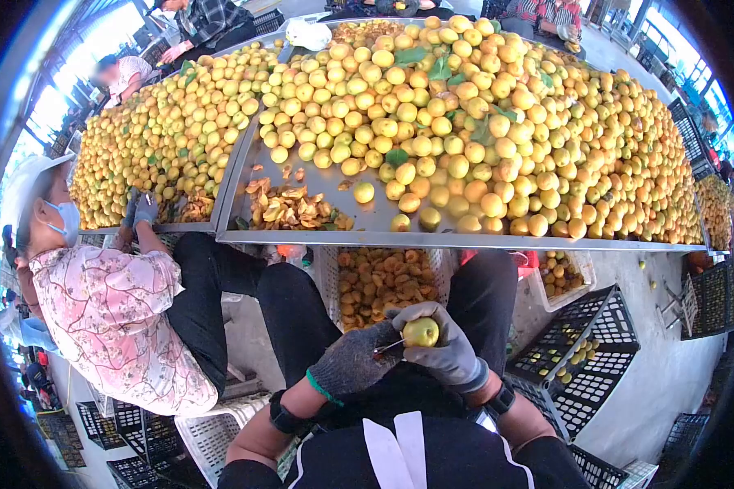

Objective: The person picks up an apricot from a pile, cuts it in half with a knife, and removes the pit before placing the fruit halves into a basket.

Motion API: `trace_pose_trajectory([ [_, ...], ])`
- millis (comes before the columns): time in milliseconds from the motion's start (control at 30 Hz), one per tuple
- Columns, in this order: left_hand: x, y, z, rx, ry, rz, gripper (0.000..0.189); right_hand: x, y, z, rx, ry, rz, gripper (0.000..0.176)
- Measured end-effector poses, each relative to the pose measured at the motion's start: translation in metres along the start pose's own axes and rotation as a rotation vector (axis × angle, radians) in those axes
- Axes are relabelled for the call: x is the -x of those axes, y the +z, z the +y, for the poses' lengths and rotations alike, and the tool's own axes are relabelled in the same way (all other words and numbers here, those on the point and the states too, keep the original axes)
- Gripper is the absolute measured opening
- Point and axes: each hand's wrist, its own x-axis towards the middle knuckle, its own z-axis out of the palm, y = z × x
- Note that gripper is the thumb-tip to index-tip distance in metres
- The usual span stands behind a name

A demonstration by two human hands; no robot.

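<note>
My right hand, in a grey coated glove, grips a yellow-green apricot in front of my lap. Close beside it is my left hand, in a dark knitted glove with a green cuff, its fingers wrapped round a small knife. The thin knife blade points at the fruit, its tip right at the apricot's lower left side. Between my knees, just beyond the hands, a white crate holds cut orange apricot pieces.
A metal table carries a large heap of apricots and a pile of scraps. At my left sits a co-worker with gloved hands at the table. Black crates stand on the right; more people are across the table.
</note>
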Motion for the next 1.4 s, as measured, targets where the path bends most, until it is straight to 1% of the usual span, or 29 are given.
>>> trace_pose_trajectory([
  [100,0.004,0.001,-0.002,0.004,-0.019,0.008,0.040,-0.001,0.007,-0.005,-0.070,0.015,-0.035,0.049],
  [233,0.007,0.001,-0.001,-0.002,-0.033,0.019,0.040,0.000,0.012,-0.004,-0.091,0.011,-0.042,0.048],
  [300,0.007,0.004,-0.001,0.004,0.038,0.097,0.042,0.000,0.015,-0.003,-0.094,-0.007,-0.016,0.050],
  [400,0.010,0.003,0.008,-0.039,0.025,0.100,0.041,0.000,0.017,-0.003,-0.097,0.006,0.002,0.050],
  [533,0.013,0.007,0.002,-0.095,0.008,0.078,0.039,0.000,0.017,-0.002,-0.084,-0.005,-0.008,0.048],
  [600,0.013,0.009,0.000,-0.140,-0.064,0.041,0.035,0.001,0.015,0.000,-0.013,-0.012,-0.008,0.047],
  [633,0.014,0.011,0.000,-0.139,-0.065,0.041,0.035,0.002,0.016,-0.001,-0.014,-0.011,-0.008,0.047],
  [700,0.013,0.014,0.001,-0.152,-0.062,0.101,0.038,0.004,0.021,-0.002,0.098,-0.040,-0.001,0.047],
  [833,0.009,0.024,-0.012,-0.163,-0.053,0.097,0.043,0.003,0.027,0.003,0.170,-0.103,0.020,0.050],
  [900,0.004,0.026,-0.017,-0.155,-0.077,0.106,0.043,0.000,0.025,0.007,0.273,-0.106,0.097,0.053],
  [933,0.001,0.026,-0.018,-0.156,-0.077,0.108,0.043,-0.001,0.024,0.011,0.272,-0.107,0.094,0.053],
  [1000,-0.007,0.027,-0.018,-0.196,-0.127,0.103,0.049,-0.002,0.023,0.016,0.154,0.151,0.284,0.052],
  [1133,-0.007,0.036,-0.027,-0.116,-0.074,0.146,0.048,-0.002,0.019,0.013,0.065,0.099,0.210,0.048],
  [1200,-0.006,0.031,-0.025,-0.149,-0.119,0.046,0.045,-0.001,0.021,0.015,-0.033,0.089,0.188,0.047],
  [1233,-0.006,0.027,-0.022,-0.148,-0.124,0.054,0.045,-0.002,0.023,0.013,-0.032,0.093,0.180,0.047],
  [1300,-0.007,0.019,-0.015,-0.286,-0.153,0.014,0.045,-0.003,0.030,0.009,-0.143,0.178,0.261,0.045],
  [1333,-0.006,0.018,-0.016,-0.287,-0.154,0.012,0.045,-0.003,0.031,0.014,-0.146,0.178,0.261,0.045],
  [1400,-0.012,0.015,-0.021,-0.260,-0.049,0.123,0.044,-0.006,0.029,0.023,-0.095,0.194,0.359,0.046],
])
